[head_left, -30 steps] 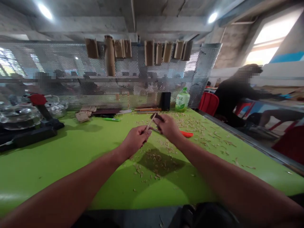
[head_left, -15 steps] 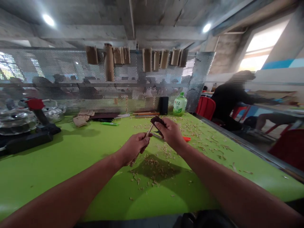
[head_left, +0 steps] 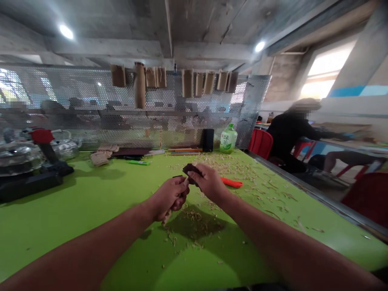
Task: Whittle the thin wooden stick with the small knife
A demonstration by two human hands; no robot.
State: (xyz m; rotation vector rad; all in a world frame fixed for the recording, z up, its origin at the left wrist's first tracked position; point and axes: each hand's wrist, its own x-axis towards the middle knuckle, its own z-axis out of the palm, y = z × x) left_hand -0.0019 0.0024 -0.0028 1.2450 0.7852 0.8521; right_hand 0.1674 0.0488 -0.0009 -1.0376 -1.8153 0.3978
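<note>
My left hand (head_left: 170, 196) is closed around a thin, pale wooden stick (head_left: 186, 182), most of it hidden by the fingers. My right hand (head_left: 209, 182) pinches a dark brown folded piece of what looks like sandpaper (head_left: 191, 169) against the stick's upper end. Both hands are close together above the table, nearly touching. A small dark edge shows behind the left fingers; what it belongs to is unclear. Pale wood shavings (head_left: 194, 216) lie beneath the hands. Beside my right wrist is an orange-red tool (head_left: 232, 182), partly covered by that hand.
Along the back of the green table (head_left: 91, 226) are a green-capped bottle (head_left: 228, 139), a black box (head_left: 208, 140), a bright green cutter (head_left: 138, 162) and pale gloves (head_left: 101, 157). Glass kettles (head_left: 20, 157) stand left. A person in black (head_left: 287, 135) sits at right.
Both hands have shifted slightly left, and the brown piece has moved down the stick toward my left hand. Less of the stick shows now; more of the orange-red tool is visible.
</note>
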